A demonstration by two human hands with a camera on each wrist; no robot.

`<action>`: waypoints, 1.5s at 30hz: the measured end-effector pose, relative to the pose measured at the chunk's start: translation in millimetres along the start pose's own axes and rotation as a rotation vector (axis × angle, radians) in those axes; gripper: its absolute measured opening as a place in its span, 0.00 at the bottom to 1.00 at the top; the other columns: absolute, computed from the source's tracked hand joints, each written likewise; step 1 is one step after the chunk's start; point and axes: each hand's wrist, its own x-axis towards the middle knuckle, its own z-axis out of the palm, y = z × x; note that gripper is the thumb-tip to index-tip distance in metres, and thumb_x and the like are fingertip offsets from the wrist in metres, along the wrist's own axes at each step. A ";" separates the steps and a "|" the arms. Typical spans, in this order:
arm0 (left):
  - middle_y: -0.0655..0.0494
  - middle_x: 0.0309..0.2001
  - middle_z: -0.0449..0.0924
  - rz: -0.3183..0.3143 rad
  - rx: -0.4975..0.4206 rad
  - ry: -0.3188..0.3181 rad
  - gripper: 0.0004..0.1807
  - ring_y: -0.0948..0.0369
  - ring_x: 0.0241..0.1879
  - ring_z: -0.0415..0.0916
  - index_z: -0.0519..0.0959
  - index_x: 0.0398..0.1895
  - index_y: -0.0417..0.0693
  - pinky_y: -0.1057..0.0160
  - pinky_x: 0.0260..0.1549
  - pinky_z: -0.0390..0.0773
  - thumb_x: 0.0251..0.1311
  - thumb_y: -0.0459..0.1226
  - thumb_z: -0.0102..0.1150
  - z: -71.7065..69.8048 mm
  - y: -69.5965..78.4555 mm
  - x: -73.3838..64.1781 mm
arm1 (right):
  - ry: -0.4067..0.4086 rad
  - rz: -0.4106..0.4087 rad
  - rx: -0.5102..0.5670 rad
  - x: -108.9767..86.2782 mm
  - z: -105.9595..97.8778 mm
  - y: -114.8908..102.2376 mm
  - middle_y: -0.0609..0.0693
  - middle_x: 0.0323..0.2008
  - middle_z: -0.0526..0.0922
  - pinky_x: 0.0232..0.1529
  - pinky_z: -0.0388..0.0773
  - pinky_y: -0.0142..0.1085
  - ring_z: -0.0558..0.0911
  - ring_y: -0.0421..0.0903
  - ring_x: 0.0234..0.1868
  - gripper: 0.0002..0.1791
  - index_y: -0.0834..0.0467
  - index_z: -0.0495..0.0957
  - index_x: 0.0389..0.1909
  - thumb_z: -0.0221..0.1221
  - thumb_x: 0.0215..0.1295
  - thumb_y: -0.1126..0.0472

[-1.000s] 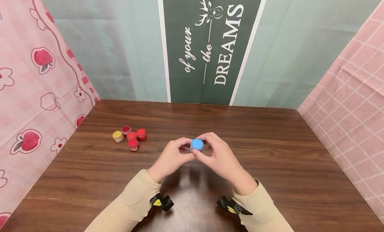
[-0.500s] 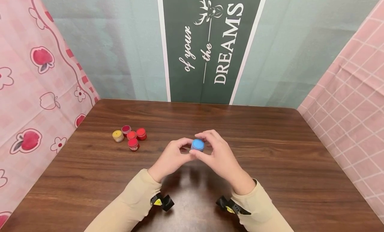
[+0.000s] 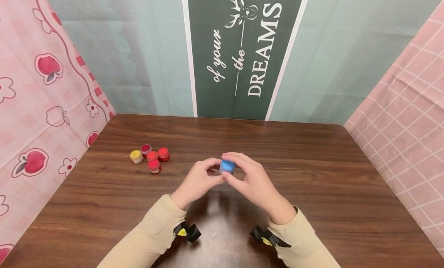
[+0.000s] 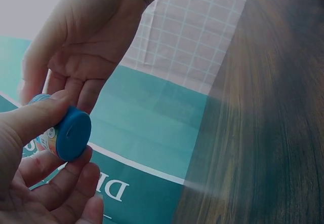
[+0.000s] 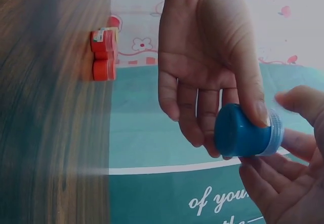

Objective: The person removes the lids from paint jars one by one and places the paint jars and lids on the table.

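Note:
A small blue jar (image 3: 227, 166) is held up over the table between both hands. In the right wrist view its clear ribbed lid (image 5: 275, 132) faces right. My left hand (image 3: 197, 181) pinches the jar's body, thumb (image 4: 48, 113) on one side and fingers below, beside a printed label. My right hand (image 3: 254, 179) curls round the lid end, its index finger arched over the top in the head view. The right thumb (image 5: 298, 102) stands close beside the lid's rim in the right wrist view.
Toward the left of the brown wooden table (image 3: 305, 164) stand several small jars: a yellow one (image 3: 137, 156), a dark red one (image 3: 146, 150) and red ones (image 3: 154, 166). A green printed cloth (image 3: 239, 56) hangs behind, with pink cloths at both sides.
My right index finger has come forward over the jar's top after lifting away half a second ago. The jar has shifted slightly left; the left hand stays in place.

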 end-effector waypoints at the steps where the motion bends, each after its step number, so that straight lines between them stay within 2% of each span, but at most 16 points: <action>1: 0.52 0.43 0.81 0.001 -0.001 -0.001 0.18 0.59 0.43 0.76 0.79 0.47 0.40 0.54 0.47 0.76 0.52 0.36 0.67 -0.1 0.2 -0.2 | 0.006 0.008 -0.005 0.1 0.1 0.0 0.50 0.52 0.77 0.48 0.76 0.36 0.77 0.43 0.51 0.23 0.61 0.77 0.51 0.67 0.53 0.63; 4: 0.51 0.43 0.81 0.005 -0.009 -0.005 0.18 0.58 0.43 0.77 0.79 0.47 0.39 0.53 0.47 0.76 0.53 0.36 0.66 0.1 0.9 -0.6 | 0.026 0.037 -0.015 0.2 0.6 0.1 0.48 0.48 0.76 0.46 0.77 0.34 0.78 0.42 0.47 0.25 0.61 0.77 0.50 0.70 0.49 0.60; 9: 0.52 0.44 0.81 0.007 -0.013 -0.011 0.17 0.58 0.43 0.76 0.80 0.46 0.40 0.57 0.46 0.76 0.53 0.37 0.66 1.3 0.3 -0.1 | 0.050 0.058 -0.019 0.2 0.9 0.6 0.46 0.41 0.76 0.44 0.77 0.33 0.78 0.40 0.41 0.21 0.61 0.78 0.46 0.70 0.49 0.62; 14: 0.53 0.43 0.81 -0.005 -0.013 0.002 0.17 0.59 0.43 0.76 0.79 0.46 0.41 0.55 0.47 0.76 0.52 0.36 0.67 0.5 1.7 -0.2 | 0.011 0.016 -0.005 -0.1 0.4 0.7 0.47 0.45 0.77 0.45 0.77 0.34 0.78 0.41 0.44 0.18 0.61 0.78 0.47 0.66 0.54 0.66; 18: 0.52 0.42 0.80 -0.005 -0.005 0.000 0.18 0.59 0.43 0.76 0.79 0.47 0.41 0.52 0.47 0.75 0.52 0.36 0.67 -1.0 1.5 -0.4 | -0.015 -0.010 0.005 0.0 0.2 0.3 0.49 0.49 0.77 0.47 0.76 0.34 0.77 0.41 0.48 0.19 0.62 0.77 0.49 0.64 0.55 0.68; 24: 0.51 0.43 0.80 0.004 -0.001 -0.011 0.18 0.58 0.44 0.76 0.78 0.48 0.40 0.51 0.48 0.75 0.53 0.35 0.66 -2.4 1.3 -1.0 | 0.017 0.040 -0.013 0.7 0.4 -0.3 0.46 0.48 0.76 0.48 0.76 0.34 0.77 0.40 0.47 0.25 0.59 0.77 0.50 0.70 0.50 0.59; 30: 0.52 0.43 0.81 0.010 -0.013 -0.014 0.17 0.59 0.43 0.76 0.79 0.46 0.41 0.56 0.47 0.76 0.52 0.36 0.66 -0.8 1.4 -0.8 | 0.047 0.058 -0.025 0.5 1.0 -0.4 0.45 0.42 0.76 0.45 0.77 0.35 0.77 0.39 0.42 0.21 0.60 0.79 0.46 0.70 0.50 0.61; 38: 0.53 0.43 0.80 0.000 0.009 -0.009 0.17 0.60 0.42 0.76 0.79 0.46 0.41 0.58 0.46 0.76 0.53 0.36 0.66 -0.9 0.5 -1.5 | -0.031 0.024 0.007 -0.9 1.0 -2.9 0.47 0.48 0.76 0.44 0.77 0.34 0.77 0.41 0.46 0.18 0.61 0.77 0.49 0.62 0.56 0.68; 45: 0.52 0.44 0.80 0.012 0.017 -0.016 0.19 0.59 0.44 0.76 0.78 0.48 0.40 0.57 0.47 0.76 0.53 0.37 0.66 -2.4 -0.4 -2.1 | 0.003 0.036 -0.013 -1.2 1.3 -2.9 0.48 0.51 0.75 0.47 0.77 0.38 0.77 0.42 0.48 0.24 0.60 0.76 0.52 0.68 0.53 0.60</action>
